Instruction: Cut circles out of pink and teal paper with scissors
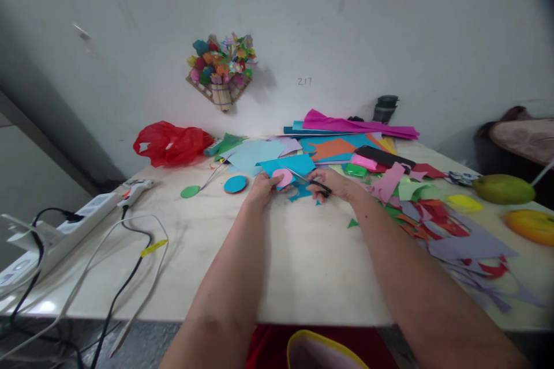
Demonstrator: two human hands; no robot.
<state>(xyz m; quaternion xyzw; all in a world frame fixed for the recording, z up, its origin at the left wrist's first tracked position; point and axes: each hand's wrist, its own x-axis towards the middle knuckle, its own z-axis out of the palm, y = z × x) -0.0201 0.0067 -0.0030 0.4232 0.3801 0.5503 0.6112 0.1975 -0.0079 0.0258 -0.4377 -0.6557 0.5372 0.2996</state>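
Observation:
My left hand (pixel 262 187) pinches a pink paper circle (pixel 283 177) together with a blue paper sheet (pixel 298 164) behind it. Scissors (pixel 319 186) with black handles are in my right hand (pixel 331 183), its fingers around the handles. Their blades point left over the blue sheet, beside the pink circle. Blue offcuts (pixel 303 191) hang or lie just under the blades. Left of my left hand, a blue disc (pixel 235 184) and a green disc (pixel 190 191) rest on the table.
Paper scraps (pixel 426 219) cover the table's right side, near two fruits (pixel 504 189). A red plastic bag (pixel 171 144) and coloured sheets (pixel 255 155) lie at the back. Cables (pixel 149 236) and a power strip (pixel 86 213) are on the left.

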